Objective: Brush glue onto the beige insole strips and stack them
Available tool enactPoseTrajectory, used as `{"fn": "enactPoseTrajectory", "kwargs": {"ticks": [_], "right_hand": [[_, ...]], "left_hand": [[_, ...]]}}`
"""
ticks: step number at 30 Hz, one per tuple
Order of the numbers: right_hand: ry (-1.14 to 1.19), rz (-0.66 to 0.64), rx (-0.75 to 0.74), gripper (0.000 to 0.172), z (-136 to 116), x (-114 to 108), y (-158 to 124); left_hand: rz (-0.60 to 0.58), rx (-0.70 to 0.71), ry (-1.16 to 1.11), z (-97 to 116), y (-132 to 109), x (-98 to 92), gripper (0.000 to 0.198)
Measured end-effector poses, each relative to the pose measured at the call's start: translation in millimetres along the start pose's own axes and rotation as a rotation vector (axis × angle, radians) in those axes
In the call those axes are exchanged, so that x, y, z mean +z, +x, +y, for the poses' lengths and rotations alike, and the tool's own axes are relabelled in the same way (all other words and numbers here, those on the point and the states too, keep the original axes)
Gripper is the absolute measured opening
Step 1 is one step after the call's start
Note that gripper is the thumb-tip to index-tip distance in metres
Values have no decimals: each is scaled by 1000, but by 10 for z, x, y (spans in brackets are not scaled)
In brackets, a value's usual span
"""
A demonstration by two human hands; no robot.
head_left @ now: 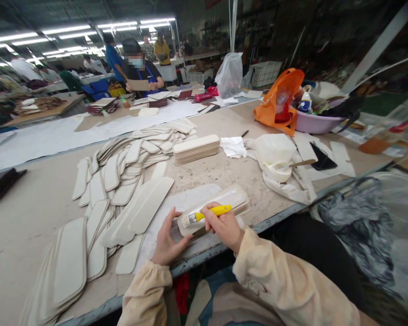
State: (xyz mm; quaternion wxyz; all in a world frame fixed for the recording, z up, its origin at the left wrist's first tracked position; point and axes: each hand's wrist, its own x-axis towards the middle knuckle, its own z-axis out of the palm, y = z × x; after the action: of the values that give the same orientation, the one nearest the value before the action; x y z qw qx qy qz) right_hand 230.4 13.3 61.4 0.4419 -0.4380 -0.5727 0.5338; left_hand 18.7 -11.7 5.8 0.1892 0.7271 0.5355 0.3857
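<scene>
A paintbrush with a yellow handle [213, 211] is held in my right hand [224, 226], fingers closed round it. Its pale bristles rest on the top piece of a stack of long, round-cornered pale panels [224, 198], whose surface looks wet and shiny. My left hand [168, 240] grips the left end of this stack, thumb on the near side and forefinger on the far side. Under the stack lies a white sheet [177, 197]. To the left, many similar loose panels [149, 203] are spread in overlapping rows. A neat stack of panels [196, 149] stands farther back.
A white tub [280, 172] with a wooden-handled tool in it sits on cloth at the right. Behind it are an orange bag [279, 102] and a purple basin [318, 123]. The table edge [272, 224] runs close before me. Across the table sits a masked person [139, 72].
</scene>
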Motion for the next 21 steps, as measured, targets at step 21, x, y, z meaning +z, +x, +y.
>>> {"fn": "enactPoseTrajectory", "kwargs": {"ticks": [21], "right_hand": [[-539, 493, 7, 36, -37, -1401, 32]], "left_hand": [[-2, 32, 44, -6, -9, -6, 77]]}}
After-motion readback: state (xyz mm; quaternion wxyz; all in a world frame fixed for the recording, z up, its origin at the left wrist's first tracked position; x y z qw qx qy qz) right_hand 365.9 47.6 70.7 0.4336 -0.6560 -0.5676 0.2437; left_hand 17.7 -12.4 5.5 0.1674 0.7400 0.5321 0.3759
